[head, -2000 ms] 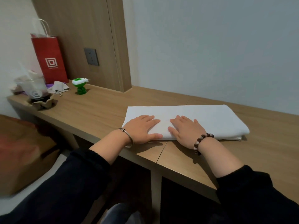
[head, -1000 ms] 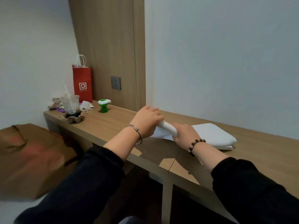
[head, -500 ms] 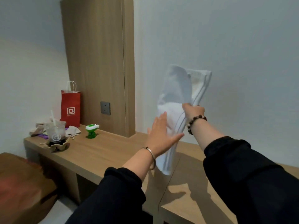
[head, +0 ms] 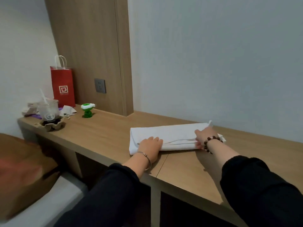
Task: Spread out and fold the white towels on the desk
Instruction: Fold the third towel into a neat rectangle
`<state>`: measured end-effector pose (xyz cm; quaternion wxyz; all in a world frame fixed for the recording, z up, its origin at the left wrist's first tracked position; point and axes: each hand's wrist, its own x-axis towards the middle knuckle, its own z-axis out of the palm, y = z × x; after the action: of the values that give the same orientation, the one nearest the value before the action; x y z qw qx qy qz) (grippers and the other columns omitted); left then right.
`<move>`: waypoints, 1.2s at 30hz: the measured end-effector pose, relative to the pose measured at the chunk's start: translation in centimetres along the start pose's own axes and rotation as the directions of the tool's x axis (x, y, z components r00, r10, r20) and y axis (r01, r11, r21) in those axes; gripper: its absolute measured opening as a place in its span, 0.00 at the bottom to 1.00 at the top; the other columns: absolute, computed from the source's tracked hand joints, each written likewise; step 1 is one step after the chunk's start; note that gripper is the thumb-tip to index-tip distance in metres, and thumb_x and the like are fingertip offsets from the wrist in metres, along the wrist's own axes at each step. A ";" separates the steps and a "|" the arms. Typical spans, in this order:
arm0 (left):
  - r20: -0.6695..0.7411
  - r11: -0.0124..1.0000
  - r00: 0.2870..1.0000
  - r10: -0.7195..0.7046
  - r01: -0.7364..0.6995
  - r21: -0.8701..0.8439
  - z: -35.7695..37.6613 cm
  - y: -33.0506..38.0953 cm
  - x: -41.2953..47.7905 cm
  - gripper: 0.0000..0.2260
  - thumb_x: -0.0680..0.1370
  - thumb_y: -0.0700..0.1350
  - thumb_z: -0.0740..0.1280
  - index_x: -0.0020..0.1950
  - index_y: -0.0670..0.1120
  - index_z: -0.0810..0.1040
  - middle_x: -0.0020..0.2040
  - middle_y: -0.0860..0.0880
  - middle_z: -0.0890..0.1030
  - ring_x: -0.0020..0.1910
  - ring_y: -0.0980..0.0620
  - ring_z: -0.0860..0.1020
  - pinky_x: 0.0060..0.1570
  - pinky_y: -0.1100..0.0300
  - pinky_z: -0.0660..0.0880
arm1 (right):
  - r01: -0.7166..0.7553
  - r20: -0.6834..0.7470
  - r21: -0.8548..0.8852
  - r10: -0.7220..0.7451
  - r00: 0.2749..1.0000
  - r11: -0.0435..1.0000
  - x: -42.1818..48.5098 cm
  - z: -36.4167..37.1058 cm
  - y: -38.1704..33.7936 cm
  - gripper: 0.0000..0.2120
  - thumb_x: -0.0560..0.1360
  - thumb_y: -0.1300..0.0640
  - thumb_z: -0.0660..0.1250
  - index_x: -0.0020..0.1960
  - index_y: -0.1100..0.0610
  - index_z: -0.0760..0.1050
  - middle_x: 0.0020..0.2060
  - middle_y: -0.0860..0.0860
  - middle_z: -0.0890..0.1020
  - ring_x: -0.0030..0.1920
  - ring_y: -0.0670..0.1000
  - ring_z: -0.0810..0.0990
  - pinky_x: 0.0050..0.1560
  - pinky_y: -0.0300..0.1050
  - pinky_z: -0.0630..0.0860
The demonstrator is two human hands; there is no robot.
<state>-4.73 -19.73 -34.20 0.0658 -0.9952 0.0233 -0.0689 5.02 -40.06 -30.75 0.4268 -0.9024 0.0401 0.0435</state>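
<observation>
On the desk (head: 106, 136), we steady the white towel (head: 177, 133).
Our left hand (head: 150, 145) lies flat on it; right hand (head: 205, 136) grips its end.

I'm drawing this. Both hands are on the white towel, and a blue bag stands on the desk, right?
No: the bag is red, not blue, as the head view shows. The left hand and right hand are on the white towel.

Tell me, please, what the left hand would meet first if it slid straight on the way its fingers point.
The left hand would first cross more of the white towel it rests on, then probably bare desk up to the wall.
</observation>
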 end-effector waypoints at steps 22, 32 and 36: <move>-0.091 0.923 0.989 -0.117 0.075 -0.378 2.5 -6.0 0.8 0.19 0.76 0.62 0.61 0.64 0.57 0.75 0.66 0.58 0.72 0.67 0.56 0.64 0.60 0.59 0.66 | 0.457 -0.072 -0.706 -0.697 0.714 0.541 1.1 3.4 0.9 0.09 0.75 0.64 0.62 0.51 0.56 0.78 0.47 0.52 0.78 0.49 0.55 0.75 0.49 0.46 0.66; -0.275 0.966 0.956 -0.103 0.030 -0.256 1.3 -7.4 -0.3 0.06 0.75 0.42 0.64 0.50 0.47 0.78 0.45 0.48 0.81 0.46 0.45 0.77 0.40 0.55 0.71 | 0.548 -0.026 -0.598 -0.697 0.716 0.585 1.1 3.9 4.4 0.08 0.78 0.61 0.59 0.51 0.55 0.77 0.48 0.52 0.76 0.51 0.53 0.71 0.48 0.45 0.69; -0.329 0.995 0.943 0.059 -0.082 -0.056 0.9 -8.4 -1.0 0.04 0.73 0.36 0.66 0.44 0.43 0.78 0.40 0.46 0.80 0.42 0.44 0.76 0.35 0.54 0.70 | 0.525 -0.033 -0.645 -0.707 0.706 0.555 0.8 4.0 4.4 0.08 0.78 0.60 0.59 0.51 0.54 0.76 0.48 0.51 0.76 0.50 0.53 0.71 0.47 0.45 0.70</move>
<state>-5.29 -11.28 -34.08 0.0289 -0.9702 0.0720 -0.2295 5.15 -39.80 -36.75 0.1000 -0.9382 -0.2361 -0.2326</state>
